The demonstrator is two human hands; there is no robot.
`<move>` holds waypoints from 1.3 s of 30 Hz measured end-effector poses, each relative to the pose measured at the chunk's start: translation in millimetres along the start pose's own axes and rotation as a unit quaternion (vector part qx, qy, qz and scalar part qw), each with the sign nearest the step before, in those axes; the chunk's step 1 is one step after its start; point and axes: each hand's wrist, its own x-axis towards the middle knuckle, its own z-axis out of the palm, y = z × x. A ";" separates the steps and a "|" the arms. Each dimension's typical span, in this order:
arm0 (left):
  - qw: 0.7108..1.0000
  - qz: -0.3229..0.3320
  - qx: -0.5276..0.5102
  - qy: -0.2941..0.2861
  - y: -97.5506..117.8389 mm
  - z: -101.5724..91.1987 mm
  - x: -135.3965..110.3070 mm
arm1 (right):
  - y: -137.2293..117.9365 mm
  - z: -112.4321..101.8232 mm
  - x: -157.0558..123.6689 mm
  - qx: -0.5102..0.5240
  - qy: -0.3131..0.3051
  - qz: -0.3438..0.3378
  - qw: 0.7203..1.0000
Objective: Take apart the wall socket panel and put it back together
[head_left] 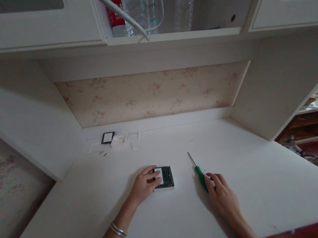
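Silver bangles [118,229] ring the wrist of the left hand [142,186], whose fingers curl over the left edge of a dark switch module [165,176], pinning it flat on the white desk [249,185]. Just right of it, the right hand [222,195] lies loosely open, its fingertips touching the green handle of a screwdriver [197,171]. Whether it grips the handle I cannot tell. Bare desktop spreads right of the screwdriver to the desk edge. At the far left lie another dark-framed plate [107,137], a white part [118,141] and small screws [103,154]. The open shelf [178,34] overhead holds clear plastic bottles [140,4] with red-and-white labels, their writing unreadable.
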 end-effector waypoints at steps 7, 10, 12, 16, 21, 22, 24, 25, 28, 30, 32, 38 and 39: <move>1.000 0.004 -0.002 -0.003 1.2 -3.1 0.8 | -2.1 0.1 -0.2 -0.009 0.001 -0.003 1.000; 1.000 0.009 0.002 -0.009 0.6 -3.9 2.1 | -2.3 0.0 -0.2 -0.010 -0.002 -0.001 1.000; 1.000 0.021 0.017 -0.009 1.2 -4.8 3.2 | -1.9 0.3 -0.3 -0.009 -0.004 0.002 1.000; 0.998 0.044 0.046 0.001 3.0 -5.7 4.5 | -1.2 1.5 -0.6 -0.009 0.002 -0.005 1.000; 0.998 0.031 0.045 0.001 2.4 -5.2 3.4 | -1.4 2.6 -0.2 -0.010 0.017 0.007 1.000; 0.999 0.029 0.044 0.002 2.2 -5.0 3.3 | -1.3 2.8 0.0 -0.011 0.019 0.009 1.000; 0.999 0.027 0.044 0.008 2.1 -4.7 3.6 | -1.1 3.0 0.3 -0.010 0.021 0.007 1.000; 0.999 0.027 0.044 0.010 2.2 -4.5 4.0 | -0.9 3.0 0.4 -0.009 0.021 0.005 1.000; 0.999 0.025 0.035 0.011 2.7 -3.7 5.5 | -0.8 2.7 0.6 -0.002 0.017 0.004 1.000; 0.999 0.022 0.029 0.013 2.4 -3.2 6.2 | -0.9 2.5 0.6 0.000 0.016 0.007 1.000; 0.999 0.021 0.026 0.020 1.8 -2.8 6.4 | -0.9 2.4 0.5 0.000 0.014 0.008 1.000; 0.998 0.036 0.039 0.020 1.2 -3.6 5.3 | -2.0 1.9 0.4 -0.002 0.004 0.010 1.000; 0.998 0.043 0.046 0.023 1.3 -3.7 5.1 | -2.3 1.8 0.3 -0.002 0.006 0.010 1.000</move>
